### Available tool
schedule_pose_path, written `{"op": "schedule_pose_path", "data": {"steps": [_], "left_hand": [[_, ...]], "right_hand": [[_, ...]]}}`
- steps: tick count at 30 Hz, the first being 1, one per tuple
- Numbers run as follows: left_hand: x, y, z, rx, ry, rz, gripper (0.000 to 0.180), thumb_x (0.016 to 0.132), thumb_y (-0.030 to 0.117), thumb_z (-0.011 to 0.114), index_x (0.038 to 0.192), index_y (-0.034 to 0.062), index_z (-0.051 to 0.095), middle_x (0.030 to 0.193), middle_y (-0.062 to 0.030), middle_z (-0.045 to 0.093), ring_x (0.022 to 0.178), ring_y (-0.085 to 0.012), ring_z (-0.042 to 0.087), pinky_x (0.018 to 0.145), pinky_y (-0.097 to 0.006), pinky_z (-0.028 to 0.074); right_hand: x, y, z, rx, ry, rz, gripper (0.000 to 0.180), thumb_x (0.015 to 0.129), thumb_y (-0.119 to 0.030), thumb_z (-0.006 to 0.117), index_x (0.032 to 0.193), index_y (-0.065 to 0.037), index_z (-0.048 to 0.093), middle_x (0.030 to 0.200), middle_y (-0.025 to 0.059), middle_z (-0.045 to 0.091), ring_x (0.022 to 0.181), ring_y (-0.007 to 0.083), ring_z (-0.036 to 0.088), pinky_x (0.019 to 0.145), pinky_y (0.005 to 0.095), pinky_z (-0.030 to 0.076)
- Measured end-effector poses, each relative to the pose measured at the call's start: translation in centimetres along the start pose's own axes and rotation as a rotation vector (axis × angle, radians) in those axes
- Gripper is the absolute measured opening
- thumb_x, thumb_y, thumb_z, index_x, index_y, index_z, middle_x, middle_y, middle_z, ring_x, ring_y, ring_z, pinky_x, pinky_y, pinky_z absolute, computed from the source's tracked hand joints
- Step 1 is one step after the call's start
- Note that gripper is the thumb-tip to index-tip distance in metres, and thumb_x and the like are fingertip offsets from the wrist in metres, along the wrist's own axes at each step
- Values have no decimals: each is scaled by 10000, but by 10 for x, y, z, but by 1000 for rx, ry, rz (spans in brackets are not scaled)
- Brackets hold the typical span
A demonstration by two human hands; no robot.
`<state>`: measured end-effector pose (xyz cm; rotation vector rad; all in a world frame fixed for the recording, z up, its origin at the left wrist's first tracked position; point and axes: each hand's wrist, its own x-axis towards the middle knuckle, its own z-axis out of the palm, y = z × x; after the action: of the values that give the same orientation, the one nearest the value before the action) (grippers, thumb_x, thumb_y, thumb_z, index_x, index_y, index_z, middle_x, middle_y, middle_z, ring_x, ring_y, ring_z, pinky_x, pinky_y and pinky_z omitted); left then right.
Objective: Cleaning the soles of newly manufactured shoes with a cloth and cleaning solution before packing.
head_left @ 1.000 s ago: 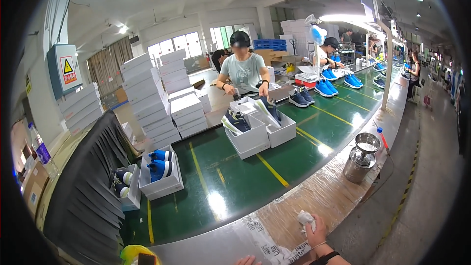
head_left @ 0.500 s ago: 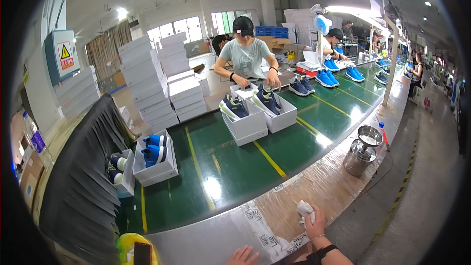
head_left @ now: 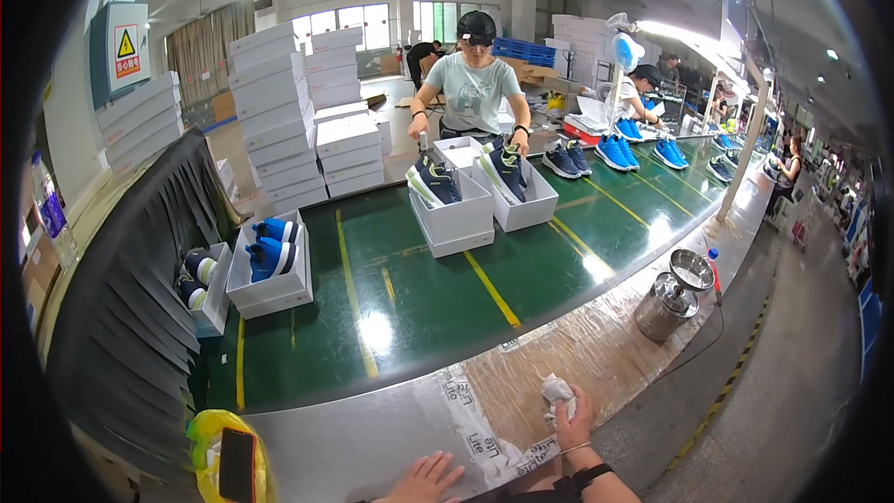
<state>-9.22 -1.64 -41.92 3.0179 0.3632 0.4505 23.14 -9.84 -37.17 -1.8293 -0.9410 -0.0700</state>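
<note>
My right hand (head_left: pixel 575 417) is closed around a crumpled white cloth (head_left: pixel 557 393) and rests on the film-covered brown board (head_left: pixel 521 354) at the bench edge. To its left, my left hand (head_left: pixel 426 480) lies flat on the bare metal bench top (head_left: pixel 345 438), fingers apart, holding nothing. Beyond the bench, a green conveyor belt (head_left: pixel 419 293) carries white shoe boxes. Blue sneakers (head_left: pixel 272 250) fill one box (head_left: pixel 279 296) at the left, beside a box (head_left: pixel 214 312) with dark shoes. Farther on, navy sneakers sit in two boxes (head_left: pixel 458 224) (head_left: pixel 529 210).
A metal pump dispenser (head_left: pixel 666 303) stands right of my right hand. A phone (head_left: pixel 237 466) lies on a yellow bag (head_left: pixel 205 424) at the lower left. Across the belt, a co-worker (head_left: pixel 475 93) handles the navy sneakers. White boxes (head_left: pixel 270 121) are stacked behind; a black strip curtain (head_left: pixel 121 317) hangs left.
The whole view has shifted and tilted a little. The co-worker's hand on the picture's left has moved away leftward from the box. My right hand keeps the cloth; my left stays flat.
</note>
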Motion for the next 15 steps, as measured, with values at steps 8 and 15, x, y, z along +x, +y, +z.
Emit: {"op": "schedule_pose_path", "data": {"steps": [8, 15], "left_hand": [[11, 1, -17, -233, -229, -122, 613, 860, 371, 495, 1387, 109, 324, 1458, -212, 207, 1374, -367, 145, 1093, -503, 154], [23, 4, -38, -298, -395, -205, 644, 857, 411, 491, 1393, 102, 314, 1455, -229, 201, 1375, -375, 138, 1097, -509, 141]], "right_hand": [[6, 0, 0, -27, 6, -32, 361, 821, -166, 584, 1134, -1, 512, 1045, 195, 558, 974, 359, 533, 854, 417, 406], [7, -4, -2, -2, 6, -26, 359, 814, -172, 588, 1124, -7, 517, 1028, 197, 564, 958, 364, 535, 843, 426, 407]]}}
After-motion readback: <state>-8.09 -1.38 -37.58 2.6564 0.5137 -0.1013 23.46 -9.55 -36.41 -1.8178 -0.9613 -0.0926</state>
